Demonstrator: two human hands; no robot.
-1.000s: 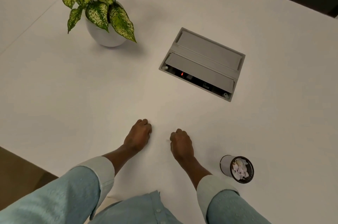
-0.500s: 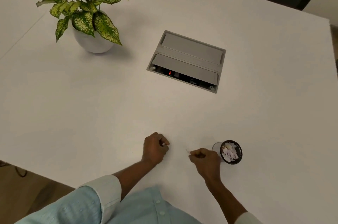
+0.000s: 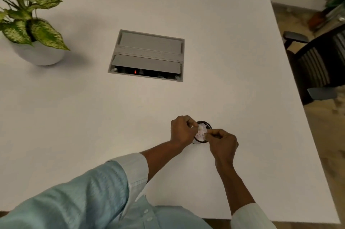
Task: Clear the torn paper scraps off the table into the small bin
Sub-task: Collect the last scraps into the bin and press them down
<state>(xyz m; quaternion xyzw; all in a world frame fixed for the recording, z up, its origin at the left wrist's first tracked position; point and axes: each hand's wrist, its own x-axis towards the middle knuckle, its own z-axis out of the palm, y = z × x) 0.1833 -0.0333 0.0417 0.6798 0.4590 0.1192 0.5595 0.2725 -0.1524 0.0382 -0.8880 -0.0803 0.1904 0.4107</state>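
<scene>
The small bin [image 3: 206,123], a white cup with a black rim, stands on the white table [image 3: 93,116] between my two hands and holds several white and pinkish paper scraps [image 3: 201,131]. My left hand [image 3: 182,129] hovers over the bin's left rim with fingertips pinched on a small paper scrap. Over the bin's right rim my right hand [image 3: 223,142] pinches another scrap. Both hands cover much of the bin. I see no loose scraps on the table top.
A grey recessed socket box [image 3: 147,55] with a red light sits in the table's middle. A potted plant [image 3: 37,53] in a white pot stands at the far left. Dark chairs [image 3: 317,64] stand beyond the table's right edge.
Both hands moved right from the table surface to the bin, each carrying a pinched scrap. They now meet over its opening. The view has shifted right.
</scene>
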